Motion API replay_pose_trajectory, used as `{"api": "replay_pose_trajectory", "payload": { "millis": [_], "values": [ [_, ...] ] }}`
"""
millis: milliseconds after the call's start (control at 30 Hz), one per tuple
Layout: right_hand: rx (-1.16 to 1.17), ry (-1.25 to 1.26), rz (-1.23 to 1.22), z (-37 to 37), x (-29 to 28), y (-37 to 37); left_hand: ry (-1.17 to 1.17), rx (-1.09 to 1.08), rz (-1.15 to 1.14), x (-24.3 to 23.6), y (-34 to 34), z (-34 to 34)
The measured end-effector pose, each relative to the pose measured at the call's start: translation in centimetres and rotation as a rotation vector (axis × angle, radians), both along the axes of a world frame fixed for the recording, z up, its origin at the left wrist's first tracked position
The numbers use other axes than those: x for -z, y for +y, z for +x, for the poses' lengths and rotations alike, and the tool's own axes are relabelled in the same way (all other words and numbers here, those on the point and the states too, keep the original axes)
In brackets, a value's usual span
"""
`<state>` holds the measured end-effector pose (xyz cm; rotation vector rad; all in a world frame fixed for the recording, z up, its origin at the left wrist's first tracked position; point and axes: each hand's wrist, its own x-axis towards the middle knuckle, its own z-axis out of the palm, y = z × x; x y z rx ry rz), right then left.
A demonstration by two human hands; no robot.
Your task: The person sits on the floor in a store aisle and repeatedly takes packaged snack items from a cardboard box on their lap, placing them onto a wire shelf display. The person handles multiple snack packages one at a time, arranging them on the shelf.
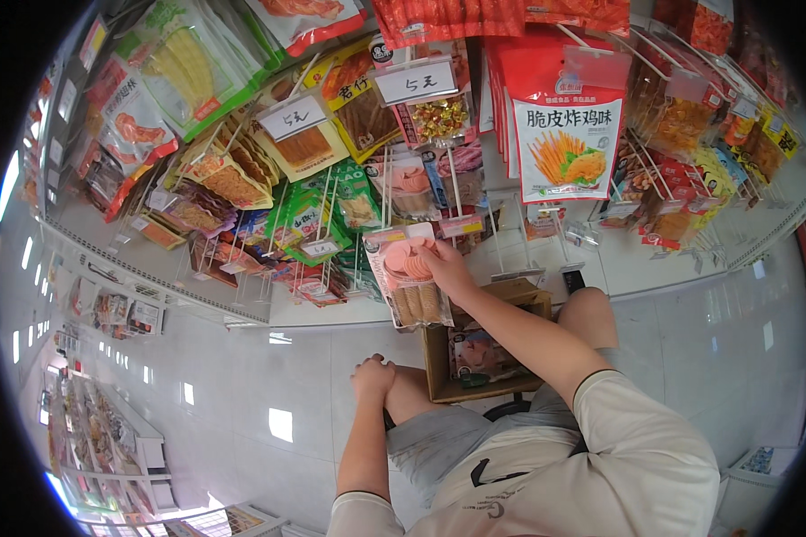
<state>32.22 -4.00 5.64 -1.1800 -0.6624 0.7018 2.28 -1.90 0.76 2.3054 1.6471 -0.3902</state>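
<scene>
My right hand [434, 257] grips the top of a snack package [407, 291] showing pink round slices and two brown portions, held among the metal hooks at the front of the display. Below it, a cardboard box [439, 367] sits between my knees with similar packs [482, 352] inside. My left hand [372, 374] rests at my left knee with its fingers curled, no item visible in it.
Crowded hanging snack packs [331, 206] fill the hooks above, including red bags [564, 134] and white tags [416, 85]. A white shelf ledge [645, 259] runs behind. Tiled floor [242, 385] surrounds me, with more shelving [116, 421] at the left.
</scene>
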Motion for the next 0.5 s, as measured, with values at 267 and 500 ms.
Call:
{"api": "replay_pose_trajectory", "payload": {
  "millis": [267,500],
  "values": [
    [0.075,-0.007,-0.031,1.4,0.5,3.8,0.049,-0.045,-0.066,-0.9,0.6,1.1],
    [0.077,-0.090,-0.042,0.4,0.5,3.0,0.092,-0.027,-0.074,-2.5,0.1,1.9]
  ]
}}
